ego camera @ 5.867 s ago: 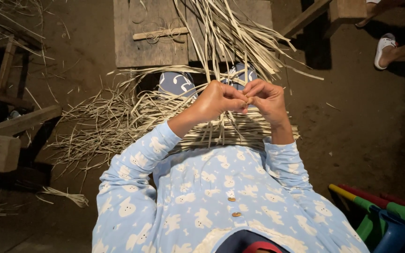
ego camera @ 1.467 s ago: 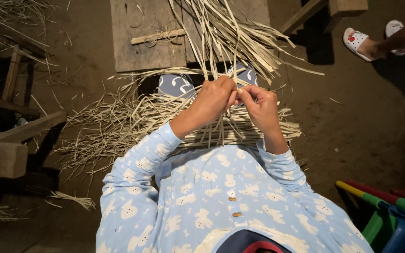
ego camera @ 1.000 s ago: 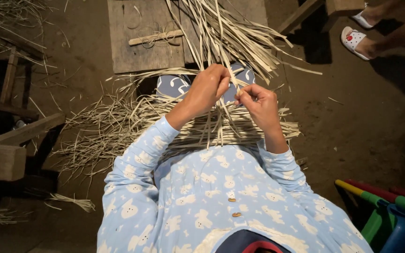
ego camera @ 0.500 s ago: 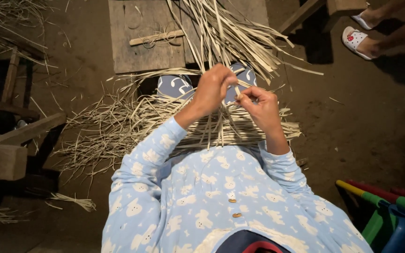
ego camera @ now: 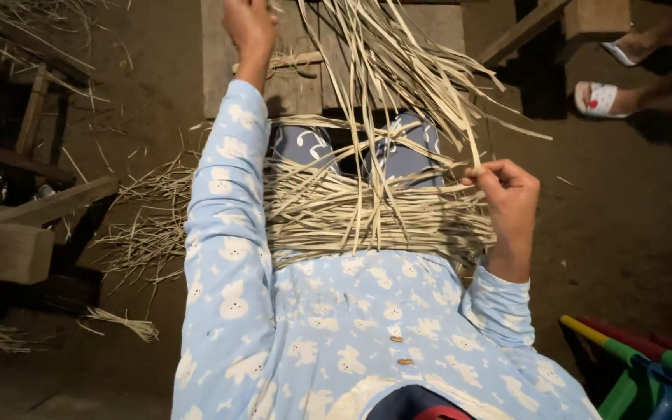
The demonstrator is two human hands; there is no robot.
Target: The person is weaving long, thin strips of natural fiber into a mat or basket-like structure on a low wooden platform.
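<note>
Head view: a dirt floor (ego camera: 631, 233) is seen filling the frame, with the person's pale blue printed sleeves and top occupying the 6 o'clock half. Across the lap, just above the top's hem, a woven mat of pale straw strips (ego camera: 367, 218) is laid, its finished rows running from 9 to 3 o'clock. Loose strips (ego camera: 398, 70) are fanned upward from it toward 12 and 1 o'clock, and frayed ends are spread over the floor toward 9 o'clock. A flat wooden board (ego camera: 297, 78) is seen at 12 o'clock beneath those loose strips, with a small tied straw bundle lying on it. Wooden beams (ego camera: 33, 225) are stacked at 9 o'clock. Bright red, green and blue plastic furniture (ego camera: 647, 373) is seen at 5 o'clock. Another person's foot in a white sandal (ego camera: 604, 99) is seen at 2 o'clock, well apart from the work.

The left hand (ego camera: 249, 23) is stretched out to 12 o'clock, at the frame's top edge and partly cut off; whether its fingers are closed on a strip cannot be told. The right hand (ego camera: 507, 194) is held at 3 o'clock, beside the mat's right edge, with thumb and fingers pinched together on the end of one strip where it leaves the weave.
</note>
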